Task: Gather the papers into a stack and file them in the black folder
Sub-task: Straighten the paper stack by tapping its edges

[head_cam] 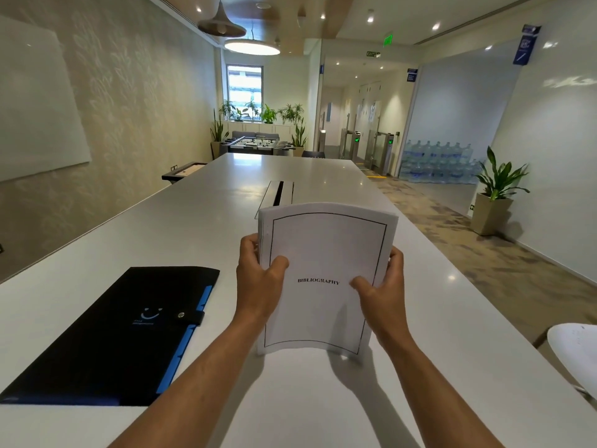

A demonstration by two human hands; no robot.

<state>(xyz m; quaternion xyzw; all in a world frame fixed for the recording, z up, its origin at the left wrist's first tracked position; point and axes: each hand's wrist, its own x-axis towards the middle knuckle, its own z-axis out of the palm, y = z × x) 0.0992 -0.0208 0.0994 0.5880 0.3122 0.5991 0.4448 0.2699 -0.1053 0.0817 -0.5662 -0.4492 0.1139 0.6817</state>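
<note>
A stack of white papers (pixel 326 250) stands upright on its bottom edge on the white table (pixel 200 221), its top sheet reading "BIBLIOGRAPHY" inside a black border. My left hand (pixel 258 279) grips the stack's left edge, thumb on the front. My right hand (pixel 381 286) holds the right edge the same way. The black folder (pixel 119 334) lies flat and closed to the left, snapped shut with a strap, blue tabs along its right side. It lies apart from the papers.
A cable slot (pixel 277 194) is set into the table beyond the papers. A white chair (pixel 575 354) stands at the table's right edge. Potted plant (pixel 497 192) and stacked water bottles (pixel 439 163) are on the floor at right.
</note>
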